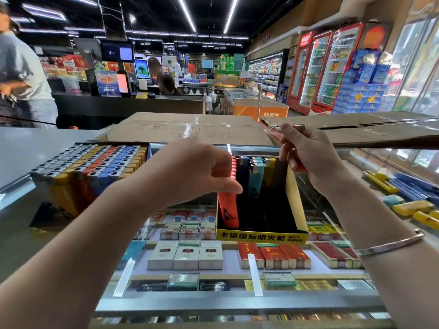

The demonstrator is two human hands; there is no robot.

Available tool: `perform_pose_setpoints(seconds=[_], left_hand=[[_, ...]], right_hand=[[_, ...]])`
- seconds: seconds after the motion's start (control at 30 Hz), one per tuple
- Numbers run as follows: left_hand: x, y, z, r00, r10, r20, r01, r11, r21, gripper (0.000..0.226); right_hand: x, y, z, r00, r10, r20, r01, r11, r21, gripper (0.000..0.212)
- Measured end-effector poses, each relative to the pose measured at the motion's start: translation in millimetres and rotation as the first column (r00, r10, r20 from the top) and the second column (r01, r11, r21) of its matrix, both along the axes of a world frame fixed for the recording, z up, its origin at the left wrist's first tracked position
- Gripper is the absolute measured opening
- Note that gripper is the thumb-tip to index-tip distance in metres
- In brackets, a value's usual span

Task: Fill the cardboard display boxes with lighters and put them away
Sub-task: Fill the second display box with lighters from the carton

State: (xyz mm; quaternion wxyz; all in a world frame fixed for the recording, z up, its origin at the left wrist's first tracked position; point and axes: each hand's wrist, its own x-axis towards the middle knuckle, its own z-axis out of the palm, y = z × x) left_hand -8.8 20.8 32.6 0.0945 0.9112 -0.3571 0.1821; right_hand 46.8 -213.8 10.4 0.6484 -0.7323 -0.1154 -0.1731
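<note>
My left hand point(190, 167) curls over the left side of the display box point(294, 198), fingers bent around the tops of the red lighters point(228, 210) standing in its left column. My right hand point(306, 150) is raised above the box's far right corner, pinching a single red lighter point(299, 128) with its metal cap up. The box sits on the glass counter point(237, 302), partly filled: red, dark blue, light blue and yellow lighters point(256, 179) stand at its far end, and the near slots are dark. To the left, a full tray point(95, 167) of lighters rests on the counter. Loose yellow and blue lighters point(413, 205) lie at the right. Flat cardboard point(190, 129) lies beyond the box.
</note>
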Motion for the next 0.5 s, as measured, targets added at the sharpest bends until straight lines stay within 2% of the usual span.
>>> perform_pose_setpoints(seconds=[0.13,0.33,0.5], left_hand=[[-1.0,-1.6,0.9,0.999,0.0,0.053,-0.001,1.0,0.024,0.025],[0.4,-8.8,-6.2,0.987,-0.099,0.127,0.089,0.993,0.08,0.023],[-0.6,-6.9,-3.6,0.986,-0.063,0.157,0.046,0.993,0.108,0.03]], right_hand=[[-0.1,-0.1,-0.4,1.0,0.005,0.003,-0.005,1.0,-0.007,0.032],[-0.1,-0.2,0.1,1.0,0.006,-0.006,-0.006,1.0,-0.007,0.031],[-0.4,0.2,0.1,1.0,0.007,-0.018,-0.008,1.0,-0.003,0.028]])
